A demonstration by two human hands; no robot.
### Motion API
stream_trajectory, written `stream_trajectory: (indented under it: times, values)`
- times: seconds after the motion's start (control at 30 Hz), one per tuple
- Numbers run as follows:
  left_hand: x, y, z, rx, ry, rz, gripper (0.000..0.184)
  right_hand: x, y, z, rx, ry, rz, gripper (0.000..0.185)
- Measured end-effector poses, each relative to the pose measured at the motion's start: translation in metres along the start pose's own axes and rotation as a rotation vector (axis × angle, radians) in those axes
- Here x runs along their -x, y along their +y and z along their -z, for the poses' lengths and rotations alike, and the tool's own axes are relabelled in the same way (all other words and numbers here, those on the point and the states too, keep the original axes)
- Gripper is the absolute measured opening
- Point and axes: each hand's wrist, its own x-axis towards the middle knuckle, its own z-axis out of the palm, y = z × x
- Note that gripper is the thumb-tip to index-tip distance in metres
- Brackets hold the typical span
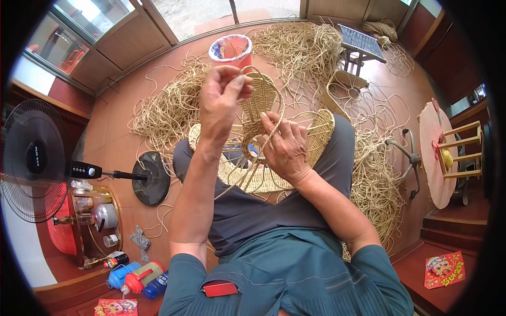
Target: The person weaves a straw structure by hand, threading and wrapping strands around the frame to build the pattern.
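Observation:
My left hand is raised in front of me, thumb and fingers pinched on a straw cord that loops over to the woven work. Lower and to the right, my right hand grips the edge of a woven straw piece, its fingers closed around the strands. A round opening shows in the weave just left of that hand. Between my knees lies a wide, curved woven straw band, partly hidden by my hands and the loose cords. What the finished shape is I cannot tell.
Heaps of loose straw cord cover the floor ahead and at both sides. A lined red bucket stands ahead. To the left is a fan with a black base; to the right, a round wooden board. Bottles stand lower left.

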Motion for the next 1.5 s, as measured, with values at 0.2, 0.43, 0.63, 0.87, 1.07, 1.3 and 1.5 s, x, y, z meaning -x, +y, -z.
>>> stream_trajectory:
  times: [0.2,0.43,0.63,0.87,1.07,1.3,1.5]
  values:
    - [-0.001,-0.003,-0.017,-0.136,-0.012,-0.058,0.02,-0.003,-0.007,0.001,-0.067,-0.062,-0.079,0.067]
    - [0.049,-0.01,-0.019,-0.581,0.131,-0.051,0.04,-0.002,-0.005,-0.006,-0.098,-0.037,-0.098,0.064]
    - [0.055,-0.027,-0.029,-0.945,0.178,-0.218,0.045,-0.001,-0.001,-0.013,-0.115,0.007,-0.081,0.062]
    - [0.05,-0.041,-0.034,-1.155,0.167,-0.308,0.037,0.0,-0.002,-0.01,-0.094,0.009,-0.085,0.057]
    - [0.049,-0.022,-0.046,-1.236,0.099,-0.018,0.04,0.001,0.001,-0.014,-0.104,0.046,-0.083,0.049]
    - [0.036,-0.035,-0.036,-1.134,0.091,-0.046,0.02,-0.003,0.001,-0.012,-0.094,0.083,-0.066,0.043]
    - [0.037,-0.03,-0.022,-1.148,-0.067,-0.118,0.019,-0.004,0.0,-0.01,-0.117,0.083,-0.067,0.048]
